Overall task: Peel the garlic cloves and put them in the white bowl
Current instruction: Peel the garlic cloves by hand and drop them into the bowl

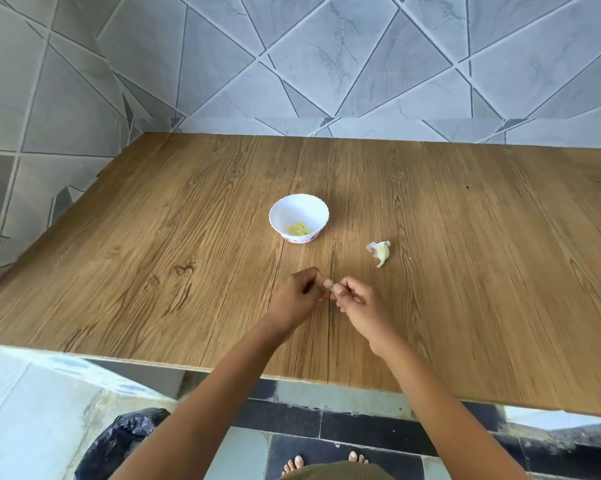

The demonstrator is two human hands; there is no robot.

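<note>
Roughly mid-worktop (153,237) sits a small white bowl (289,212) with a scalloped rim, holding a few pale yellow peeled cloves (299,229). Near it, toward the right edge, lies a garlic piece (381,253), cream-coloured, with papery white skin curling off. Nearer the front edge, the left hand (297,297) and right hand (359,306) meet fingertip to fingertip, fingers curled; whether they pinch anything I cannot tell.
</note>
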